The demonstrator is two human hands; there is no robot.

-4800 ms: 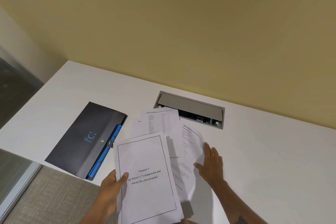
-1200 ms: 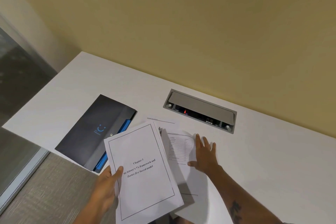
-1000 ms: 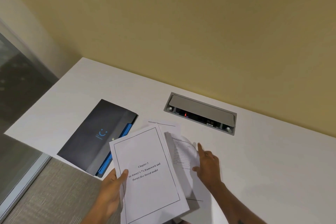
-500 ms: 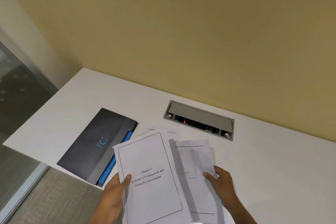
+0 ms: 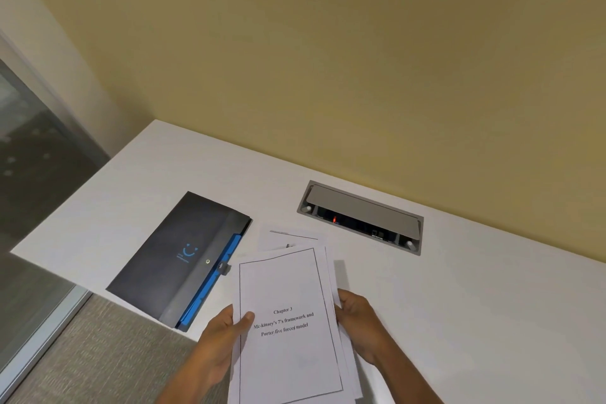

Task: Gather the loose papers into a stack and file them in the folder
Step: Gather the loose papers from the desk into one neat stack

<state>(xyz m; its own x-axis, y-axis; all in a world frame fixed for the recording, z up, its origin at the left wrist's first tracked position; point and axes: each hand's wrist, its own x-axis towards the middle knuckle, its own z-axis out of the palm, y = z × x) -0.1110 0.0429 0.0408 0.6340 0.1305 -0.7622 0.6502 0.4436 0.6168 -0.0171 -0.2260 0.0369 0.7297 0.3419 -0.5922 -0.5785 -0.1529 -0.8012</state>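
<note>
I hold a stack of white papers above the table's near edge; its top sheet has a black border and reads "Chapter 3". My left hand grips the stack's left side, thumb on top. My right hand grips its right side. One loose sheet lies flat on the white table just beyond the stack, partly hidden by it. The dark grey folder, with a blue smile logo and blue inner edge, lies shut to the left of the papers.
A grey cable port with a raised flap is set into the table behind the papers, near the yellow wall. The table's left corner and front edge drop off to grey carpet and a glass panel at far left.
My right hand lifted the table sheet off the table and brought it behind the stack in my left hand; both hands now hold the stack together. One sheet stays on the table.
</note>
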